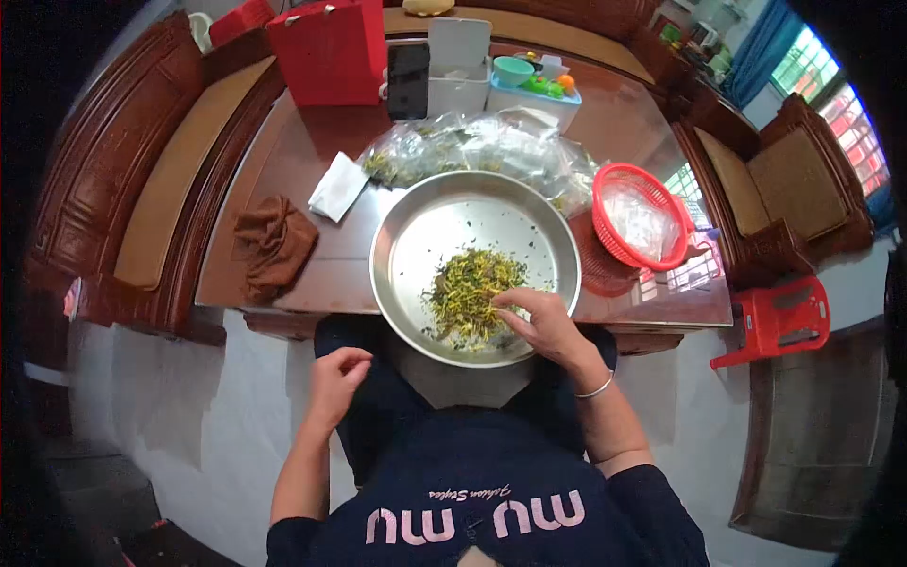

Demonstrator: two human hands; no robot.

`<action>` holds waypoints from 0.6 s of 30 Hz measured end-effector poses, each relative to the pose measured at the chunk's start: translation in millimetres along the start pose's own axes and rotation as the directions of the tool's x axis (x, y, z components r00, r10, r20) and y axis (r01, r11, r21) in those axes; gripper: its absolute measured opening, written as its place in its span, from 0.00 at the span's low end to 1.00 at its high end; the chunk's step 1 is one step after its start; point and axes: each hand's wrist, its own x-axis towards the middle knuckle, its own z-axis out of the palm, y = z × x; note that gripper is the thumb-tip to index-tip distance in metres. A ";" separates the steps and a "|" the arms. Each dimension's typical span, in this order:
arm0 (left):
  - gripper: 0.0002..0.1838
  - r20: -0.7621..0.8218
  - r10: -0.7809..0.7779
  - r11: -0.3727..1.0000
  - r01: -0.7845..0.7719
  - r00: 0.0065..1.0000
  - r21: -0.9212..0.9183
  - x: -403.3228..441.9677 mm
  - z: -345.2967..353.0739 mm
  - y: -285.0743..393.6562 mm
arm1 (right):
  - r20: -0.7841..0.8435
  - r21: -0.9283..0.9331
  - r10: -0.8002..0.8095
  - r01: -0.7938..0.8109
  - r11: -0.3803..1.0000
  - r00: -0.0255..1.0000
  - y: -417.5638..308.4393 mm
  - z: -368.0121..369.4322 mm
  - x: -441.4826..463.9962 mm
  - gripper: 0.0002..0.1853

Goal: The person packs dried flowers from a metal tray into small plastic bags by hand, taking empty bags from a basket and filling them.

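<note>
Dried plant bits, a mix of yellow and dark green, are sitting in a loose heap inside a big round metal pan, a bit toward the near side, with darker crumbs scattered around the heap. Right hand is over the near right part of the pan, at the edge of the heap, thumb and finger pinched close together. Honestly can't make out whether there's a bit between the tips. Left hand is off to the left of the pan, above the thigh, fingers loosely curled toward the thumb, and I can't say if anything's tucked in there.

Pan sits on a glossy reddish-brown surface, its near rim sticking out over the lap. Just behind it are clear plastic bags with more plant stuff showing through. Left of the pan you've got a folded white paper and a crumpled brown cloth; on the right, a tilted red basket with clear plastic inside. Further back: a red bag, a dark phone standing upright, and a teal bowl next to some green and orange fruit.
</note>
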 end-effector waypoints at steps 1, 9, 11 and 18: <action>0.09 -0.001 0.014 1.000 -0.014 1.000 0.001 3.3 -2.8 12.6 | -0.012 -0.006 -0.006 0.006 1.000 1.000 1.8 2.0 3.0 0.08; 0.20 -0.098 0.394 0.908 -0.370 0.914 0.198 46.9 42.3 51.8 | -0.226 -0.173 -0.133 0.095 0.980 0.965 23.1 -14.0 45.6 0.08; 0.22 -0.099 0.539 0.798 -0.469 0.836 0.379 59.0 55.7 41.4 | -0.299 -0.202 -0.101 0.041 0.979 0.949 35.0 -31.9 61.6 0.09; 0.26 -0.093 0.466 0.829 -0.397 0.880 0.395 60.6 74.1 14.6 | -0.389 -0.364 0.033 -0.187 0.912 0.920 79.9 -74.1 128.2 0.14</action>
